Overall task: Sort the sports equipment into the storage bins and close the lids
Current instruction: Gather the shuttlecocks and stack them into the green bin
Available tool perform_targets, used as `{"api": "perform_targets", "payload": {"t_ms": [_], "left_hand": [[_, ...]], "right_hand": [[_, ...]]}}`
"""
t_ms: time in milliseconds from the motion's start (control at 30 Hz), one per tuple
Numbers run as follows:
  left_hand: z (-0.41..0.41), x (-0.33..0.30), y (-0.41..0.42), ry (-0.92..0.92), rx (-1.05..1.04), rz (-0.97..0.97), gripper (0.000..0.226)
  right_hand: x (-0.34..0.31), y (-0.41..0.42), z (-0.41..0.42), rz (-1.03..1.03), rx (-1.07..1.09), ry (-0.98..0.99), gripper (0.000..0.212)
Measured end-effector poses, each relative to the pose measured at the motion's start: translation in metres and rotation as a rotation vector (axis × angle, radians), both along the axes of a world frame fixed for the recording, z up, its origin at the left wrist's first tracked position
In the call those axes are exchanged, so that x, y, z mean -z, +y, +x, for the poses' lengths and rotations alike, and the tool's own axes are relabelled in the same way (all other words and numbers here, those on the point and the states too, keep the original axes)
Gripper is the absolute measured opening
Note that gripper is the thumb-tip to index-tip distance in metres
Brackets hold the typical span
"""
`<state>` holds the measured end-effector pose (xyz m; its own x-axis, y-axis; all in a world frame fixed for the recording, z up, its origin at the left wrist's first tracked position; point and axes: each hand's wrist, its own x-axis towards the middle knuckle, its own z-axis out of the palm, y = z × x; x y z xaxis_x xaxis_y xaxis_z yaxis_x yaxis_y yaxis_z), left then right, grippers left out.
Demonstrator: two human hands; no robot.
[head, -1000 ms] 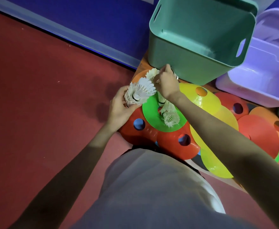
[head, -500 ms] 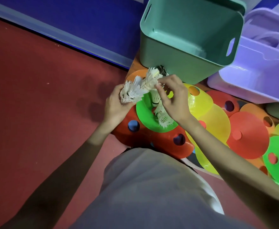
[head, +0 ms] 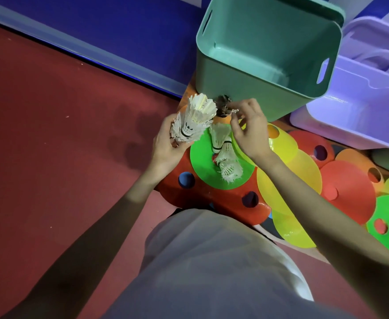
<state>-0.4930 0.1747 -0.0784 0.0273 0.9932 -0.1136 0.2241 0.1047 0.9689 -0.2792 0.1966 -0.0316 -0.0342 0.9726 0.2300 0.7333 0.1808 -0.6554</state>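
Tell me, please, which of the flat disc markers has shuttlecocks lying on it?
The green disc nearest the left hand: two white shuttlecocks lie on it; the red, yellow and orange discs carry none.

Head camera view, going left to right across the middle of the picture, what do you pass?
Red floor → left hand holding shuttlecocks → shuttlecocks on the green disc → right hand → yellow disc → purple bin.
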Motion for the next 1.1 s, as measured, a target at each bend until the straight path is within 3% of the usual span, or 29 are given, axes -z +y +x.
{"api": "perform_targets", "payload": {"t_ms": [133, 333, 400, 500, 633, 767, 967, 1100], "left_hand": [[0.001, 0.001, 0.000, -0.016, -0.010, 0.013, 0.061], [0.004, 0.007, 0.000, 0.005, -0.007, -0.018, 0.065], [0.005, 0.006, 0.000, 0.017, 0.001, -0.017, 0.065], [0.007, 0.006, 0.000, 0.025, 0.010, -0.017, 0.065], [0.012, -0.001, 0.001, 0.035, 0.041, -0.004, 0.066], [0.024, -0.009, 0.004, 0.051, 0.089, -0.008, 0.064], [0.066, -0.030, 0.009, 0.144, 0.267, 0.065, 0.059], [0.105, -0.034, 0.011, 0.231, 0.416, 0.061, 0.063]], "right_hand": [[0.016, 0.031, 0.018, -0.297, -0.104, -0.379, 0.045], [0.037, 0.071, 0.016, -0.552, -0.129, -0.630, 0.058], [0.043, 0.076, 0.017, -0.593, -0.147, -0.669, 0.051], [0.041, 0.073, 0.015, -0.499, -0.136, -0.652, 0.026], [0.018, 0.049, 0.025, -0.372, -0.074, -0.526, 0.024], [-0.001, -0.002, 0.054, -0.174, 0.040, -0.227, 0.012], [-0.018, -0.076, 0.091, 0.007, 0.440, 0.224, 0.014], [-0.032, -0.101, 0.115, 0.141, 0.672, 0.390, 0.008]]}}
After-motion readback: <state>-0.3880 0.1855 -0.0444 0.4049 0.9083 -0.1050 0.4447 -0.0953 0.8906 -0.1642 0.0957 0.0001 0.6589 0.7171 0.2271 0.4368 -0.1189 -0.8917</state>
